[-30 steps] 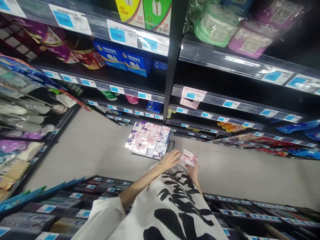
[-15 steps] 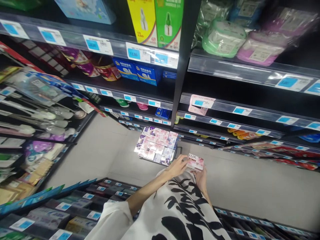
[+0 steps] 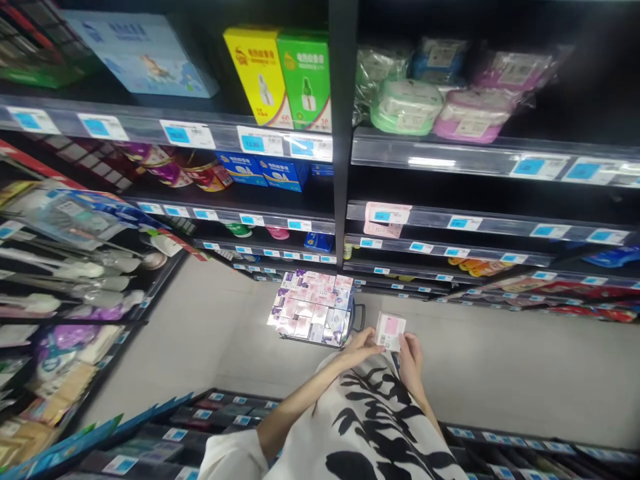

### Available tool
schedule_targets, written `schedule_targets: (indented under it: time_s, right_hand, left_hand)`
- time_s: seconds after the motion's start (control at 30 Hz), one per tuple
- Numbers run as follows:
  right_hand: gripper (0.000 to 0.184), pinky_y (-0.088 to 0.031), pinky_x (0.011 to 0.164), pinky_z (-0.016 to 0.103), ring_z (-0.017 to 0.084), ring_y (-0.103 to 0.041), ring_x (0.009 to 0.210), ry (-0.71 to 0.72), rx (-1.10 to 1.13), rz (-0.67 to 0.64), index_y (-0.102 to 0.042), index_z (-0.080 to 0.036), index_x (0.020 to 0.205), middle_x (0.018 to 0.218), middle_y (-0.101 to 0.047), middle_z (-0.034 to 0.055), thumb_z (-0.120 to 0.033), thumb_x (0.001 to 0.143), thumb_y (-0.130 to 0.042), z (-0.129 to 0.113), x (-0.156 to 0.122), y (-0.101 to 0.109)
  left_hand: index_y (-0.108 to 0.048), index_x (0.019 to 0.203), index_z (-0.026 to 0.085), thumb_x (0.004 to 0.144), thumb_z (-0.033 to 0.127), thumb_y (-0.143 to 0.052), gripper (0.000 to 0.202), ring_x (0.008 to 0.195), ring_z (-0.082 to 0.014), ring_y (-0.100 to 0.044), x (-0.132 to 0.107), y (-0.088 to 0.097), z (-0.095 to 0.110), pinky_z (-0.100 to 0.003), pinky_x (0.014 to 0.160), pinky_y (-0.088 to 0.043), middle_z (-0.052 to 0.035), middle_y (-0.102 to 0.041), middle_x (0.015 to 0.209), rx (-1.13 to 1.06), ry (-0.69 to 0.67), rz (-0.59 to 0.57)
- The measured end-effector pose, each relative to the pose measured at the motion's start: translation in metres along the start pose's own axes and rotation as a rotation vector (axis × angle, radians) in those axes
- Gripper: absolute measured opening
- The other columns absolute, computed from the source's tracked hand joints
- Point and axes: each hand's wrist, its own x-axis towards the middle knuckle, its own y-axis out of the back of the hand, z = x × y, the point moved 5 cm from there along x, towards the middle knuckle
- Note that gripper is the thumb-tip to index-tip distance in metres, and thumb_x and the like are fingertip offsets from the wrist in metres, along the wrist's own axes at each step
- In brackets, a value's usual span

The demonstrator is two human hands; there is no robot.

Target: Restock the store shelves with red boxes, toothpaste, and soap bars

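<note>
A small pink-and-white soap box [image 3: 390,331] is held up in front of my body, with a pale face and a pink patch toward me. My left hand [image 3: 361,347] grips its left edge, and my right hand [image 3: 411,357] has the right edge between thumb and fingers. Just left of the hands, many pink, white and purple soap boxes [image 3: 313,300] lie packed together in a dark-rimmed container with a black handle [image 3: 360,316], low near the floor.
Tall dark shelves [image 3: 343,173] stand ahead, carrying yellow and green boxes [image 3: 280,80] and wrapped soap dishes [image 3: 407,107]. To the left is a rack of brushes [image 3: 65,267]. More shelving [image 3: 200,413] runs close behind me. Grey floor [image 3: 480,360] stretches rightward.
The soap box has been turned, so its LUX-lettered face no longer shows and a paler face does. Both hands still hold it. My view has tilted up slightly.
</note>
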Motion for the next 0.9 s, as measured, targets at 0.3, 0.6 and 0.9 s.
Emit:
schedule_targets:
  time_s: [0.3,0.6,0.9]
  right_hand:
    - [0.047,-0.054,0.082,0.035,0.021,-0.067,0.087,-0.077,0.030,0.080,-0.072,-0.019,0.096,0.092,-0.076,0.0059,-0.056,0.071,-0.081,-0.024,-0.008,-0.010]
    - [0.040,-0.054,0.084,0.031,0.020,-0.067,0.092,-0.111,0.048,0.072,-0.075,-0.021,0.096,0.095,-0.077,0.0035,-0.053,0.073,-0.081,-0.023,-0.008,-0.007]
    - [0.069,-0.062,0.069,0.033,0.023,-0.073,0.090,-0.368,0.271,-0.078,-0.074,-0.018,0.105,0.108,-0.078,0.0084,-0.078,0.071,-0.071,0.006,-0.003,-0.025]
  left_hand:
    - [-0.062,0.116,0.016,0.073,0.043,-0.085,0.056,0.084,-0.0214,-0.073,-0.008,-0.016,0.005,-0.038,0.089,-0.054,-0.0090,-0.077,0.096,-0.223,0.219,-0.161]
    - [-0.062,0.108,0.020,0.079,0.039,-0.081,0.040,0.089,-0.0221,-0.076,-0.005,-0.004,0.001,-0.035,0.085,-0.057,-0.0073,-0.079,0.099,0.077,0.103,-0.026]
    - [-0.060,0.096,0.022,0.081,0.019,-0.063,0.016,0.072,-0.0161,-0.061,-0.009,0.024,0.019,-0.027,0.069,-0.047,0.0006,-0.063,0.084,0.620,-0.191,0.285]
